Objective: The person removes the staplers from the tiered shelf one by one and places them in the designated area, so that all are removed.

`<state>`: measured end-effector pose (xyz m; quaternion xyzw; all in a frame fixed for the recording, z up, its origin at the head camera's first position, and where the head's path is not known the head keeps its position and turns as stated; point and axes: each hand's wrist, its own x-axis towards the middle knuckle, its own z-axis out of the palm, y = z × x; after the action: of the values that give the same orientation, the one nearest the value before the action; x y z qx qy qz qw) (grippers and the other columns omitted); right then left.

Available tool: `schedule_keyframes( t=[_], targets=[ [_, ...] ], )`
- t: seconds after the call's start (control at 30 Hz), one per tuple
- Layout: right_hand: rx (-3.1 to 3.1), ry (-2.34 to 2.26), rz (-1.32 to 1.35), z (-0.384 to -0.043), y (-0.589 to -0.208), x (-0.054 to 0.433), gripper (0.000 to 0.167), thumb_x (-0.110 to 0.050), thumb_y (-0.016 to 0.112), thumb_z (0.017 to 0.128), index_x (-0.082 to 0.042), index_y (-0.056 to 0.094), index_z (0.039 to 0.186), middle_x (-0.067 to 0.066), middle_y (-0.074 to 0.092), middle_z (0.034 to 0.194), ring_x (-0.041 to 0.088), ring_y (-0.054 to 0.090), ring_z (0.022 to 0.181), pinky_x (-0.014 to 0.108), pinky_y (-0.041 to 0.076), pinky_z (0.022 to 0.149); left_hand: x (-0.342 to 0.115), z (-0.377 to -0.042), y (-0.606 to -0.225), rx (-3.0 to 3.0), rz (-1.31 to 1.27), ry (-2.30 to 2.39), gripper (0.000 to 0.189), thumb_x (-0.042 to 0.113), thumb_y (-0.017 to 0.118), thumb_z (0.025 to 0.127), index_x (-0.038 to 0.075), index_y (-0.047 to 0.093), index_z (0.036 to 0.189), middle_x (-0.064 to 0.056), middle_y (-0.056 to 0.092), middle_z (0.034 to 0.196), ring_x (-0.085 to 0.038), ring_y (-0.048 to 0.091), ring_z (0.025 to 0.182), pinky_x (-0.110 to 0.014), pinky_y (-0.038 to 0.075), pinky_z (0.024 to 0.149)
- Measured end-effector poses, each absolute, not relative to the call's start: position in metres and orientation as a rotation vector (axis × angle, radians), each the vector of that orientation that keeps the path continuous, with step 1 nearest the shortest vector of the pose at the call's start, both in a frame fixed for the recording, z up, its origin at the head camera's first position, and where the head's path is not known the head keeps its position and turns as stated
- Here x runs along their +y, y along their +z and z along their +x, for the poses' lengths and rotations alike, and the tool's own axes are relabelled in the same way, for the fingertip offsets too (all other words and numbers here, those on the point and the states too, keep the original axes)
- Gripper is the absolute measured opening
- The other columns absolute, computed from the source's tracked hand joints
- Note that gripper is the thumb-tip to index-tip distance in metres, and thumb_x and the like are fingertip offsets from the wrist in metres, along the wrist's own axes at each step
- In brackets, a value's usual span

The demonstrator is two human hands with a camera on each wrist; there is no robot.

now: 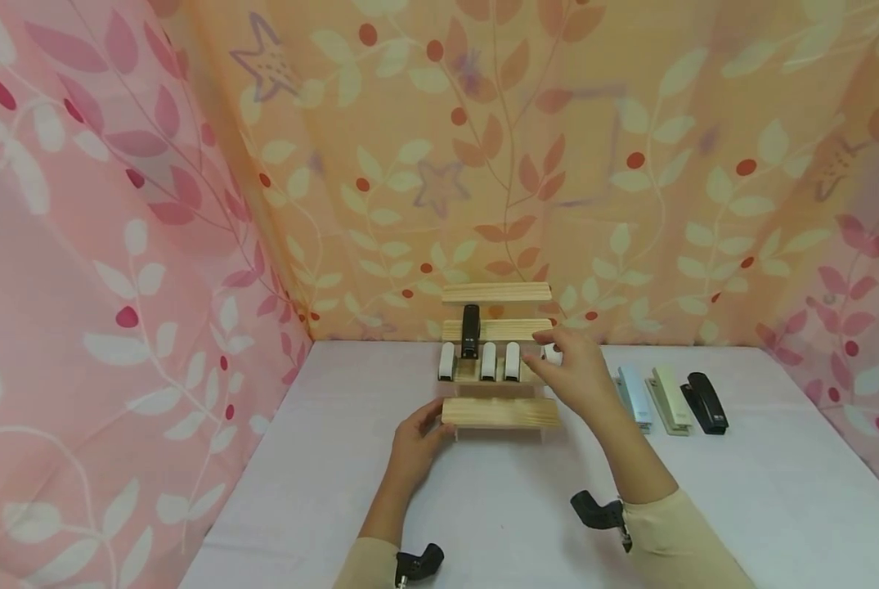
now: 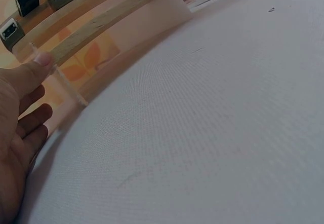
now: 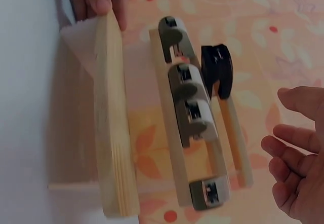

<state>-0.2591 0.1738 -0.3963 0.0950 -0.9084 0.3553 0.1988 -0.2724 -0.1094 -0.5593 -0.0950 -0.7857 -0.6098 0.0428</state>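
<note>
A tiered wooden rack (image 1: 500, 413) with slats on clear side supports stands on the table. My left hand (image 1: 414, 446) holds the left end of its lowest front slat, thumb in front and fingers behind. Several white-and-grey staplers (image 3: 196, 117) sit along the middle tier. Behind them a black stapler (image 1: 471, 331) leans upright on a higher tier. The rightmost white stapler (image 3: 210, 193) is partly hidden by my right hand (image 1: 582, 372) in the head view. In the right wrist view that hand is apart from it, fingers loosely spread and holding nothing.
On the table right of the rack lie a light blue stapler (image 1: 634, 398), a pale green stapler (image 1: 669, 401) and another black stapler (image 1: 706, 402). Patterned orange cloth (image 1: 380, 164) hangs close behind the rack; pink cloth (image 1: 115, 327) borders the left side.
</note>
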Motion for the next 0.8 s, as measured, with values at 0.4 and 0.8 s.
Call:
schedule_keyframes(
  t=[0.4, 0.8],
  targets=[
    [-2.584, 0.916, 0.303, -0.280, -0.397, 0.125, 0.052, -0.040, 0.082, 0.086, -0.006, 0.072, 0.123, 0.010, 0.074, 0.121, 0.036, 0.060, 0.121, 0.054, 0.047, 0.105, -0.108, -0.271, -0.560, -2.367, -0.299, -1.906, 0.061, 0.032, 0.081, 0.087, 0.012, 0.061, 0.141, -0.007, 0.064, 0.141, -0.028, 0.053, 0.139, -0.046, 0.040, 0.119],
    [-2.622, 0.752, 0.185, -0.298, -0.410, 0.090, 0.064, -0.056, 0.079, 0.084, -0.006, 0.072, 0.124, 0.010, 0.075, 0.118, 0.034, 0.060, 0.107, 0.051, 0.043, 0.096, -0.111, -0.272, -0.562, -2.405, -0.289, -1.879, 0.062, 0.038, 0.081, 0.087, 0.018, 0.061, 0.143, 0.000, 0.063, 0.142, -0.024, 0.053, 0.139, -0.044, 0.041, 0.119]
  ],
)
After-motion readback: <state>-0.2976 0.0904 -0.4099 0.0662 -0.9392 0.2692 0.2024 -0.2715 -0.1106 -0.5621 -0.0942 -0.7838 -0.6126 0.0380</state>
